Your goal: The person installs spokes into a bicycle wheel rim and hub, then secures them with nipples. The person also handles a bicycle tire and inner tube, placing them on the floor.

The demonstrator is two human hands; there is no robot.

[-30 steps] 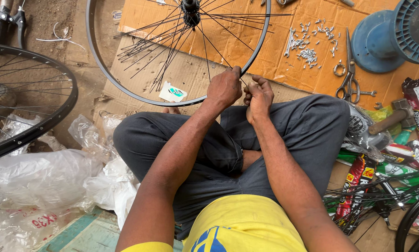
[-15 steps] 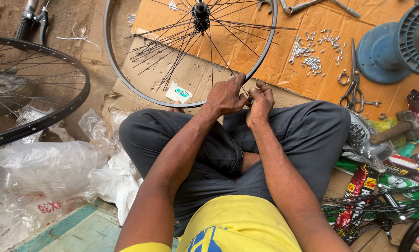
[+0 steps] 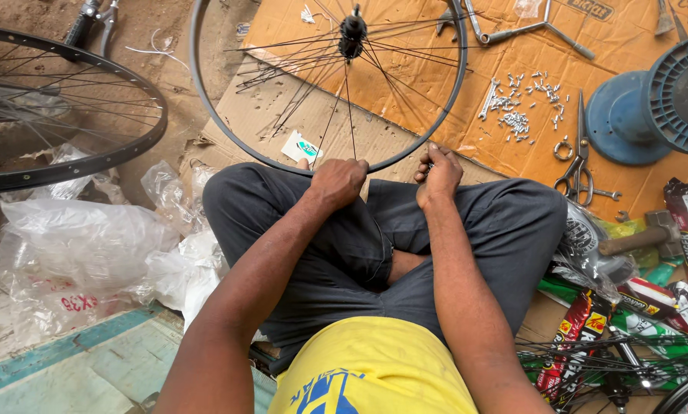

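- Flattened cardboard on a dirt floor serves as the work area, and a person is seated cross-legged on it.
- A bicycle rim lies flat on the cardboard just beyond the knees, its near edge touching the hands.
- The hub sits at the centre, with spokes already fitted into it.
- Many spokes are fanned loosely to the left and are not seen to reach the rim; only a few run towards the near edge, so the lacing is judged to be partly done, with most ends yet to be fastened.
- The left hand is closed over the near edge of the rim, fingers curled around it.
- The right hand is pinched together at the rim on something small; what is held cannot be made out.
- A heap of small silver nipples lies on the cardboard to the right, a supply that is judged to be mostly unused.
- Scissors and a metal wrench lie near the heap, neither touched.
- A blue spool rests at the far right, with a hammer nearer the knee.
- A second wheel lies well apart to the left, beside crumpled plastic bags.
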